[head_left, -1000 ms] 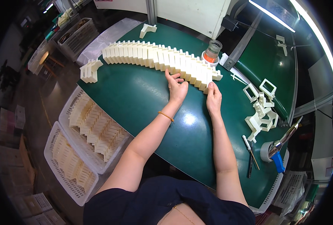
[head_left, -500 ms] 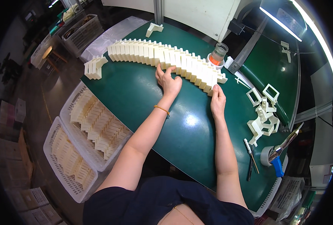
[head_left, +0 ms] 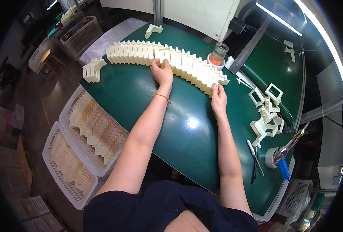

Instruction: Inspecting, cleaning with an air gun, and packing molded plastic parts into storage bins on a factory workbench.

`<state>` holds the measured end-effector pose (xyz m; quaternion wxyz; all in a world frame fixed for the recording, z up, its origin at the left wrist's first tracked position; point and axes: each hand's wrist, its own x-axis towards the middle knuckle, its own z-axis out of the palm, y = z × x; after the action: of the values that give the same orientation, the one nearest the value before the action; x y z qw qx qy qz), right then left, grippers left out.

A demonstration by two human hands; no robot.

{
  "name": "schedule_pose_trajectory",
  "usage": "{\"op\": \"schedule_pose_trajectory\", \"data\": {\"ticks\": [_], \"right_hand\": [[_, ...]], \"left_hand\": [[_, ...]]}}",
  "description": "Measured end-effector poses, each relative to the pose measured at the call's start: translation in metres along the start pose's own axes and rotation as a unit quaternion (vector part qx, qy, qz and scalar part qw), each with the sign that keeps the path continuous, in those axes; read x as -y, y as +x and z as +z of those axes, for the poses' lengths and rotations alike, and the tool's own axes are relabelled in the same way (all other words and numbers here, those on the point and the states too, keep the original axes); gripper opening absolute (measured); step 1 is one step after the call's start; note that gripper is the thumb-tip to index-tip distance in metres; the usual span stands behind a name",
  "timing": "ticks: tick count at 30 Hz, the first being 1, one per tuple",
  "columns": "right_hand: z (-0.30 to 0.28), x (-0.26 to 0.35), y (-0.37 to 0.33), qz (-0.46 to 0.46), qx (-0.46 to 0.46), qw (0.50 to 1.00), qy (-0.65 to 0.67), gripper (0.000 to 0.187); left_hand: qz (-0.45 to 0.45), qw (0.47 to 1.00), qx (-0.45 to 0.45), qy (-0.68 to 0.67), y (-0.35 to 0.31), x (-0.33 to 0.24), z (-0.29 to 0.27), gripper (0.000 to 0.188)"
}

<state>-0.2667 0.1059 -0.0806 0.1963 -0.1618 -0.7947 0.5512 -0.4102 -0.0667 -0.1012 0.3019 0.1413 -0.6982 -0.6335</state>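
A long curved row of cream angled plastic parts [head_left: 134, 54] stands on the green tabletop, the parts packed side by side. Near the row's middle, my left hand [head_left: 163, 74] is closed, thumb and forefinger pinching the near side of one part. At the row's right end, my right hand [head_left: 219, 101] grips the last part with its thumb on the near face; its other fingers are partly hidden. A short stack of similar parts [head_left: 92, 71] stands apart at the table's left edge, and a single part [head_left: 153, 30] lies by the far edge.
Behind the row's right end stands a glass jar [head_left: 219, 52]. Loose cream frames [head_left: 270, 116] lie at the right, above a brush [head_left: 255, 156], a black pen [head_left: 254, 172] and a blue-handled heat gun [head_left: 283, 168]. White crates [head_left: 98, 172] full of parts sit at lower left.
My left hand has shifted left along the row, its fingers going from spread to pinching a part. My right hand stays at the right end. The whole view has shifted slightly.
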Motion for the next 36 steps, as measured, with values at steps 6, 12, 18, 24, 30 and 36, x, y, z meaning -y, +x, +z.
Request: {"op": "schedule_pose_trajectory", "data": {"ticks": [6, 12, 18, 24, 30, 36], "right_hand": [[-0.039, 0.002, -0.031, 0.014, 0.016, 0.999, -0.039, 0.043], [-0.11, 0.001, -0.141, 0.012, 0.0, 0.997, -0.075, 0.039], [-0.15, 0.008, -0.264, 0.051, -0.026, 0.995, -0.084, 0.026], [-0.161, 0.019, -0.291, -0.06, -0.046, 0.982, -0.171, 0.017], [-0.236, 0.037, -0.28, -0.126, -0.202, 0.913, -0.331, 0.019], [-0.341, 0.013, -0.219, -0.026, -0.136, 0.719, -0.681, 0.072]], "left_hand": [[-0.024, 0.989, 0.142, -0.018, -0.02, 0.002, -0.023, 0.037], [-0.035, 0.946, 0.318, -0.055, -0.1, -0.04, -0.107, 0.038], [-0.028, 0.898, 0.434, -0.065, -0.157, -0.071, -0.208, 0.049], [-0.083, 0.879, 0.468, -0.041, -0.172, -0.079, -0.24, 0.053], [-0.113, 0.903, 0.414, -0.019, -0.156, -0.073, -0.237, 0.026], [-0.056, 0.9, 0.429, -0.039, -0.133, -0.058, -0.221, 0.027]]}}
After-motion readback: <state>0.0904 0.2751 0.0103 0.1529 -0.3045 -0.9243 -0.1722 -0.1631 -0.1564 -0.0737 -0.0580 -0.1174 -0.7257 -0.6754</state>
